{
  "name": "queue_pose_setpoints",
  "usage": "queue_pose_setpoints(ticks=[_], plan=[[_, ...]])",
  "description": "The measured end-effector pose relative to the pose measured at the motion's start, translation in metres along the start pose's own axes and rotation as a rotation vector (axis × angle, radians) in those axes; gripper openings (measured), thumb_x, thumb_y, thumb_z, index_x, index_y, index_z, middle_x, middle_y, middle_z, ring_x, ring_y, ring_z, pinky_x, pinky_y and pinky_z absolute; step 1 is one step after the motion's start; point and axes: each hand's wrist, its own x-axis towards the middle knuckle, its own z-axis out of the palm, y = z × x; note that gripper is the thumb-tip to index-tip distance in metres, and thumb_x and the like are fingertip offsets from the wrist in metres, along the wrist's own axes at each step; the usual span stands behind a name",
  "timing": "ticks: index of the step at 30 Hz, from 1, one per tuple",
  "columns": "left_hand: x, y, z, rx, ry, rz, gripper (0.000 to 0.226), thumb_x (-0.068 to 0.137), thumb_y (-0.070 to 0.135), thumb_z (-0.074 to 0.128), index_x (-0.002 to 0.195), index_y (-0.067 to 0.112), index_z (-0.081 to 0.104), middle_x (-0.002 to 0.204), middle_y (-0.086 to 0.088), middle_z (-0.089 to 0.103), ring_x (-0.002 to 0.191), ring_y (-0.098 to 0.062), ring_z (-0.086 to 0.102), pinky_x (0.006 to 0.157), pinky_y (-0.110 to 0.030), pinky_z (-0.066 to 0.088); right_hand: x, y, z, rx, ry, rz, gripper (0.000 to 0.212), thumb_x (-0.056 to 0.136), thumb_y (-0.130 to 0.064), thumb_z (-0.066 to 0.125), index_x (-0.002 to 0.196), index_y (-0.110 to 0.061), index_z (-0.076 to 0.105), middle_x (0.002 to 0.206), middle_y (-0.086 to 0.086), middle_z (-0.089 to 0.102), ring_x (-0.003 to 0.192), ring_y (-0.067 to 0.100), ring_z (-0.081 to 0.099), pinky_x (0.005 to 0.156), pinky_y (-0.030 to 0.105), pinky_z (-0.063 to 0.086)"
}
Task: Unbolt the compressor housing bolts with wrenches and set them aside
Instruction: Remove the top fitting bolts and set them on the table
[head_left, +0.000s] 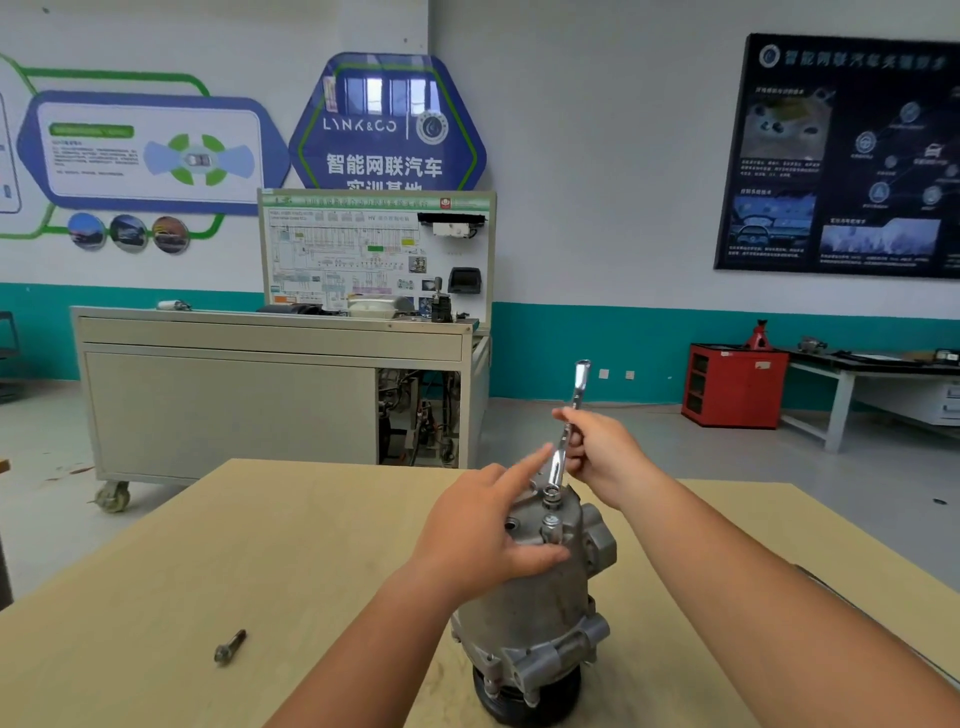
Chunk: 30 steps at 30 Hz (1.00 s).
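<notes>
A grey metal compressor (540, 618) stands upright on the wooden table (208, 561), pulley end down. My right hand (597, 457) grips the shank of a chrome wrench (569, 415) whose lower end sits on a bolt (551, 493) at the housing's top far edge. A second bolt head (550, 521) shows just in front of it. My left hand (483, 530) rests against the housing's upper left side, thumb across the top, index finger stretched toward the wrench. One loose bolt (229, 646) lies on the table at the left.
A grey wheeled cabinet (234, 395) with a wiring display board stands beyond the table. At the right by the wall are a red cabinet (732, 384) and a low workbench (872, 379).
</notes>
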Motion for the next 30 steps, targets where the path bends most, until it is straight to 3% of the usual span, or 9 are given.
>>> queue_pose_setpoints(ticks=[3,7,9,12,16,21,26,30], plan=[[0.000,-0.001,0.002,-0.060,0.011,-0.062,0.119,0.066,0.066,0.070,0.149,0.038,-0.010,0.127,0.007,0.055,0.112,-0.013,0.051,0.090,-0.024,0.041,-0.009,0.005,-0.008,0.292,0.120,-0.063,0.015,0.097,-0.021,0.049,0.088,-0.014,0.060,0.052,-0.006,0.036,0.042,0.005,0.033,0.042,0.019,0.031],[0.000,-0.004,0.005,-0.085,0.020,-0.072,0.121,0.066,0.065,0.072,0.152,0.033,-0.006,0.130,0.008,0.055,0.114,-0.012,0.051,0.093,-0.026,0.043,-0.036,0.002,-0.031,0.623,0.209,-0.121,0.015,0.093,-0.024,0.056,0.082,-0.015,0.055,0.061,-0.005,0.053,0.048,0.002,0.051,0.043,0.014,0.043],[0.000,-0.005,0.006,-0.085,0.025,-0.062,0.115,0.067,0.065,0.072,0.152,0.036,-0.001,0.130,0.009,0.055,0.115,-0.012,0.050,0.093,-0.026,0.042,-0.055,0.002,-0.041,0.479,0.204,-0.212,0.016,0.091,-0.023,0.058,0.078,-0.015,0.054,0.059,-0.005,0.059,0.050,0.002,0.056,0.046,0.014,0.047],[0.000,-0.005,0.006,-0.032,0.029,-0.030,0.098,0.070,0.066,0.067,0.149,0.044,0.014,0.124,0.010,0.055,0.111,-0.011,0.048,0.088,-0.021,0.037,-0.088,0.009,-0.049,0.080,0.195,-0.481,0.021,0.088,-0.023,0.059,0.073,-0.013,0.050,0.055,-0.002,0.064,0.049,0.006,0.060,0.046,0.016,0.048],[0.000,-0.004,0.005,0.010,0.031,-0.023,0.074,0.072,0.066,0.066,0.138,0.046,0.039,0.115,0.011,0.054,0.105,-0.008,0.048,0.079,-0.018,0.032,-0.118,0.012,-0.047,-0.208,0.106,-0.740,0.023,0.076,-0.031,0.063,0.074,-0.011,0.052,0.067,0.005,0.070,0.057,0.014,0.067,0.053,0.018,0.052],[0.000,-0.003,0.004,-0.015,0.043,-0.021,0.070,0.072,0.063,0.068,0.136,0.044,0.046,0.120,0.010,0.055,0.108,-0.008,0.048,0.083,-0.019,0.036,-0.123,0.015,-0.045,-0.349,0.090,-0.784,0.024,0.074,-0.033,0.065,0.072,-0.012,0.053,0.070,0.001,0.071,0.059,0.013,0.068,0.057,0.025,0.054],[-0.001,-0.002,0.004,-0.016,0.049,-0.013,0.069,0.073,0.061,0.069,0.136,0.046,0.045,0.119,0.010,0.055,0.107,-0.008,0.049,0.085,-0.021,0.038,-0.130,0.019,-0.046,-0.548,-0.033,-0.857,0.023,0.077,-0.031,0.065,0.072,-0.012,0.053,0.069,-0.003,0.070,0.059,0.006,0.067,0.053,0.020,0.052],[-0.001,-0.002,0.003,-0.032,0.055,-0.012,0.064,0.072,0.061,0.070,0.131,0.044,0.052,0.118,0.011,0.055,0.107,-0.008,0.050,0.089,-0.025,0.042,-0.122,0.013,-0.052,-0.428,-0.020,-0.693,0.023,0.076,-0.030,0.067,0.073,-0.010,0.056,0.065,0.003,0.070,0.055,0.009,0.066,0.050,0.017,0.050]])
